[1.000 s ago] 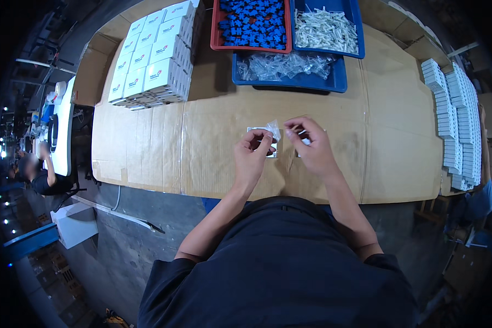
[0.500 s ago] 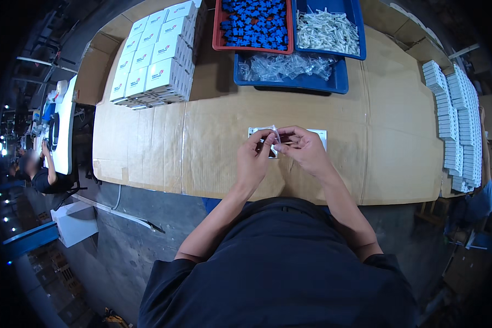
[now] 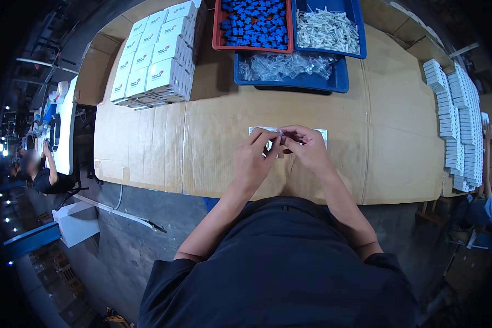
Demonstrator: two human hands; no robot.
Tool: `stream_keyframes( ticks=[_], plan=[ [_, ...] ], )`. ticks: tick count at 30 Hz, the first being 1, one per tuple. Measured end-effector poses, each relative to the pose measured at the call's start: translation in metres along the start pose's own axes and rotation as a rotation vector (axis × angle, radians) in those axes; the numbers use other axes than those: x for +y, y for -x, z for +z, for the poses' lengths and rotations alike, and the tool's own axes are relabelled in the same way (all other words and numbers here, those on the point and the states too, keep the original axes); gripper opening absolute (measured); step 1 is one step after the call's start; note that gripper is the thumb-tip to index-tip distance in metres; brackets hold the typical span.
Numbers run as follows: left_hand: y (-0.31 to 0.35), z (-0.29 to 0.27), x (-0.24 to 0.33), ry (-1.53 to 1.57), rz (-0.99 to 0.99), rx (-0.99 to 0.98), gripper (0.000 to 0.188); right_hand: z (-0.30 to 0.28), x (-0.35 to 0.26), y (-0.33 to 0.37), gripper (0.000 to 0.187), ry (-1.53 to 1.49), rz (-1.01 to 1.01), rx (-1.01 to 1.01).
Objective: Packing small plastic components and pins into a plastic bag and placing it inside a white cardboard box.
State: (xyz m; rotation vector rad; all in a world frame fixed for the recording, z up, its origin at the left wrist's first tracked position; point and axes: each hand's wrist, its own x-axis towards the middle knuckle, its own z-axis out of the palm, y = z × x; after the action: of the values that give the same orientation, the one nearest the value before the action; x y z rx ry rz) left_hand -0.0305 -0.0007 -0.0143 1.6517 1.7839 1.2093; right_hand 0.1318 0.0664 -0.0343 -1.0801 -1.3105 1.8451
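Note:
My left hand (image 3: 251,157) and my right hand (image 3: 311,153) meet over the middle of the table, their thumbs and fingertips pinched together. Between them is a small clear plastic bag (image 3: 280,131), mostly covered by the fingers. Whether anything lies inside it I cannot tell. Under the hands a flat white box (image 3: 323,135) rests on the cardboard, showing only at its edges and between the fingers.
Cardboard (image 3: 142,147) covers the table. White boxes (image 3: 161,76) are stacked at far left. Beyond my hands stand a red tray (image 3: 216,41) of blue parts, a blue tray (image 3: 362,33) of white plastic pieces and another (image 3: 339,82) of clear bags. White cartons (image 3: 464,126) line the right. A person (image 3: 52,177) sits at left.
My fingertips have drawn closer together around the clear bag, so less of it shows. The left hand has turned slightly inward; the trays and boxes have stayed put.

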Motion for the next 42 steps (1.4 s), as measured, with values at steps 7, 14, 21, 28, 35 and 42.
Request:
stream_keyframes(
  ticks=[7,14,21,28,35,42],
  plan=[
    [0.001,0.002,0.002,-0.058,-0.007,0.027,0.012,0.016,0.002,0.001,0.016,0.001,-0.057,0.201],
    [0.006,0.011,-0.001,0.324,-0.309,-0.019,0.014,0.016,0.003,0.0,0.012,0.194,-0.406,0.295],
    [0.002,0.014,-0.021,0.999,-0.788,0.0,0.024,0.009,-0.007,0.005,0.026,-0.07,-0.239,0.074],
    [0.007,0.018,-0.022,1.171,-0.722,0.045,0.022,-0.001,0.002,-0.003,0.023,-0.316,0.015,0.067],
    [0.005,0.013,-0.024,0.619,-0.459,-0.005,0.033,-0.008,0.004,-0.004,0.017,-0.116,-0.113,0.071],
    [-0.017,-0.02,0.001,-0.282,0.356,-0.175,0.068,-0.015,0.007,0.0,0.02,-0.064,-0.056,0.03]
  ],
)
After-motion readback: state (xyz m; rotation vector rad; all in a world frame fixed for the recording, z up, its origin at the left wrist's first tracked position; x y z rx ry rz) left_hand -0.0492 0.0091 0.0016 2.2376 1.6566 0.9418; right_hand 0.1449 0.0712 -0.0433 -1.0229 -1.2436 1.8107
